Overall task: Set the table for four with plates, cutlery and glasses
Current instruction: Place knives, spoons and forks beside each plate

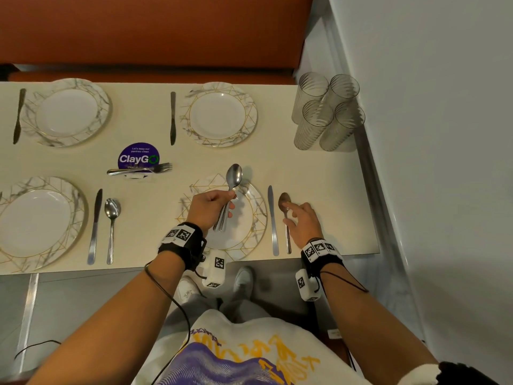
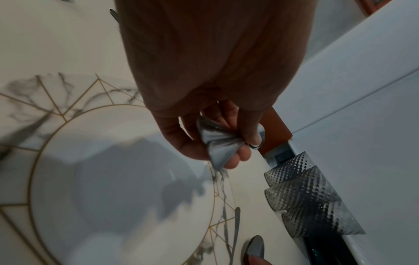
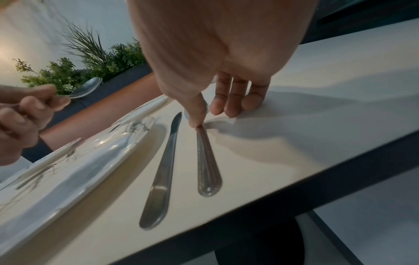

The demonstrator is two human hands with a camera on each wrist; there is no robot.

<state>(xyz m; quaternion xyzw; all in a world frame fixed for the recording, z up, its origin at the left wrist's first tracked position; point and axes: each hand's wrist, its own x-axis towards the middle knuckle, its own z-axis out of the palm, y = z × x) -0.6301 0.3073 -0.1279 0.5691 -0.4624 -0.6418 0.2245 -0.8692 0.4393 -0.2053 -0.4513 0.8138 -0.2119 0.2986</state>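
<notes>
My left hand [image 1: 229, 202] hovers over the near right plate [image 1: 251, 232] and grips the handles of two or three spoons [image 1: 234, 175], bowls pointing away; the left wrist view shows the handles [image 2: 217, 143] fanned between thumb and fingers. My right hand [image 1: 290, 216] rests on a spoon [image 1: 287, 237] that lies flat on the table, just right of a knife [image 1: 273, 220]. In the right wrist view the thumb [image 3: 196, 114] presses the spoon's [image 3: 207, 161] neck and the other fingers stretch straight to the tabletop.
Three more plates [image 1: 68, 112] [image 1: 220, 115] [image 1: 39, 223] each have a knife beside them; the near left one also has a spoon [image 1: 112, 218]. Forks [image 1: 138, 169] lie piled on a purple sticker. Several ribbed glasses [image 1: 327, 112] stand at the far right by the wall.
</notes>
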